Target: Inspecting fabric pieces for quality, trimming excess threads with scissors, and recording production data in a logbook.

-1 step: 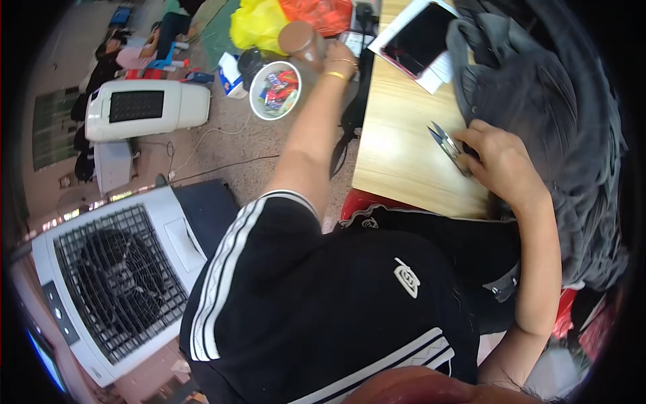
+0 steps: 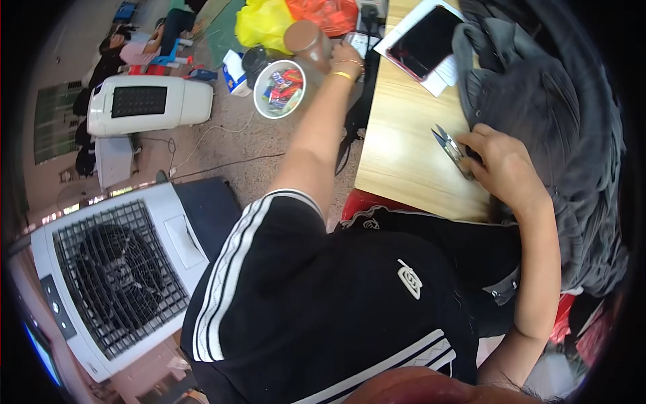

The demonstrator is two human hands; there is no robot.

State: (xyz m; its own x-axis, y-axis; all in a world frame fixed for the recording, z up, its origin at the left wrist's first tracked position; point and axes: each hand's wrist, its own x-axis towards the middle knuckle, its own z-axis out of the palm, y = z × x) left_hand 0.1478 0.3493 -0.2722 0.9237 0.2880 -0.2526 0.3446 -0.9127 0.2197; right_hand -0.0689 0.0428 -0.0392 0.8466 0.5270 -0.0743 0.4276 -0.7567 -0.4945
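In my right hand, thumb and fingers close around a small pair of thread snips. Their pointed blades are apart and lie over the pale wooden table. Dark grey garments are heaped against that hand's far side. My left arm stretches away past the table's left edge. My left hand, with a yellow bracelet at its wrist, is beside a brown-lidded jar and a white flat object. Its fingers are too small and partly hidden to show whether they hold anything.
A tablet lies on white paper at the table's far end. Left of my arm stand a white bucket of wrapped snacks, a dark round container and yellow and red plastic bags. Large air coolers and trailing cables are further left.
The whole view has shifted very slightly. Both hands keep almost the same places, and the snips stay in my right hand.
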